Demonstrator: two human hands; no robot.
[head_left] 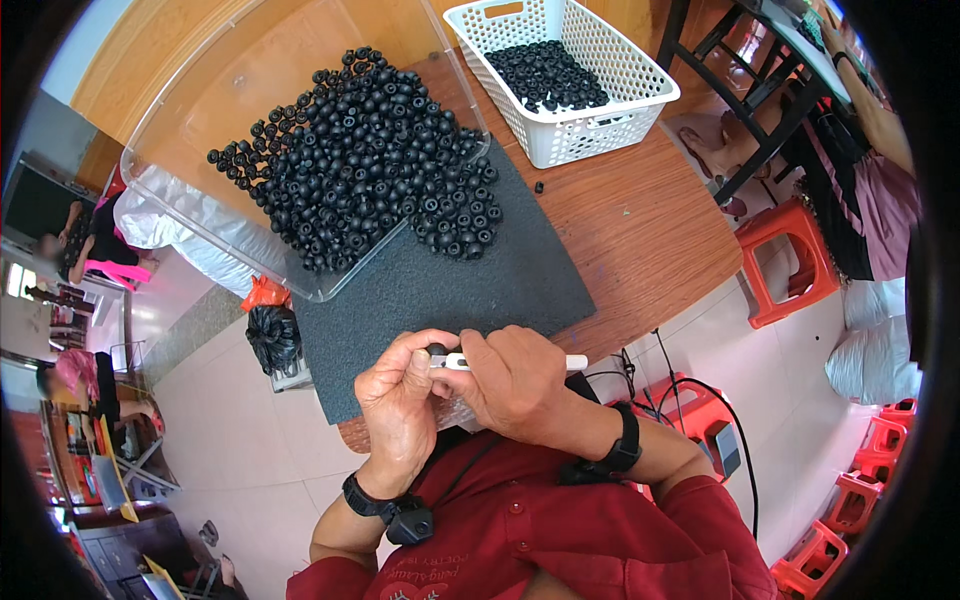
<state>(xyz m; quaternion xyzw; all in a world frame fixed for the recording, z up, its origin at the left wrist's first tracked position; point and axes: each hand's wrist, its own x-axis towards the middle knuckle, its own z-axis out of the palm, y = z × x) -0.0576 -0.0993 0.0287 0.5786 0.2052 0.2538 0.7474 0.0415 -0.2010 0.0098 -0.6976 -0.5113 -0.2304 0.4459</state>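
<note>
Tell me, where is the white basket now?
In the head view, the white basket stands at the far right of the wooden table, right of the clear tray with black rubber parts.

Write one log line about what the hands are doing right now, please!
left hand: pinches small black ring | right hand: grips white tool | black rings heaped in clear tray | more in white basket

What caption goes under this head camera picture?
Left hand pinches a small black rubber ring against a white tool held by the right hand.
</note>
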